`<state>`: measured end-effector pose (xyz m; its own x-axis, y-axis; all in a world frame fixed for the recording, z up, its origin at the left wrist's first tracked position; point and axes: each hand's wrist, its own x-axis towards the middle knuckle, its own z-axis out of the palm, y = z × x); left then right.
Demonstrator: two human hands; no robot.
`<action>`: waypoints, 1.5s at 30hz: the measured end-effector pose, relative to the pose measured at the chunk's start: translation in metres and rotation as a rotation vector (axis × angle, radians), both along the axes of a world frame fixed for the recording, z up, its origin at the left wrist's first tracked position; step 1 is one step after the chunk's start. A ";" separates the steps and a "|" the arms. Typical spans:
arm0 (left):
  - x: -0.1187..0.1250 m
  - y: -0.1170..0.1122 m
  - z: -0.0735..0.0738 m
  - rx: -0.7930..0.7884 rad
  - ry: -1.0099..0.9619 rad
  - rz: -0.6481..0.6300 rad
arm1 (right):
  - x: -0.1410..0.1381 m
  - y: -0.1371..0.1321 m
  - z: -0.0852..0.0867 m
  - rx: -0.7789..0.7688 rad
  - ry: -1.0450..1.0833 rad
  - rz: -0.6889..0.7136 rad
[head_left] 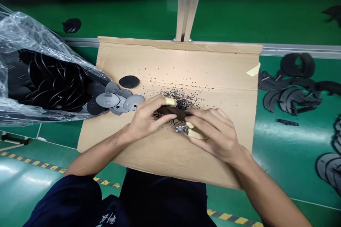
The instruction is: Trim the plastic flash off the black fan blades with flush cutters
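Between the fingers and thumb of my left hand (145,117) is a dark plastic disc (173,111), seen nearly edge-on and a little blurred. My right hand (217,133) is closed around a small metal-tipped hand tool (182,129); its shiny tip shows just below the disc, but its exact kind is hard to make out. The right fingertips are close to the disc's right edge. Pale yellow covering wraps some fingertips. Beneath both hands, small black scraps (183,99) lie scattered over a cardboard sheet (165,152).
At left, a clear plastic bag (32,28) full of black discs opens onto the cardboard, where several grey-looking discs (107,100) spill out. One black disc (129,81) lies apart. Curved black pieces (290,95) are on the green surface at right. A metal post (189,7) rises behind.
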<state>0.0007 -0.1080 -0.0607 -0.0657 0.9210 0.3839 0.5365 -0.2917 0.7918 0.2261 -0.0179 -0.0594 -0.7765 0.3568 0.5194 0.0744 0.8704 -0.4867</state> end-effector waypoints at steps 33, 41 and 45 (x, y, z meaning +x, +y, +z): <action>0.000 0.000 -0.006 0.097 -0.052 -0.110 | 0.007 0.025 0.003 0.051 -0.115 -0.203; 0.001 0.000 -0.006 0.125 -0.061 -0.127 | 0.007 0.021 -0.003 0.051 -0.157 -0.102; 0.000 0.000 -0.007 0.164 -0.060 -0.160 | 0.007 0.021 -0.001 0.008 -0.138 -0.062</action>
<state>0.0007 -0.1076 -0.0674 0.0484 0.8474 0.5287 0.4263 -0.4962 0.7563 0.2335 0.0027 -0.0603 -0.8172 0.4030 0.4119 0.1942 0.8656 -0.4615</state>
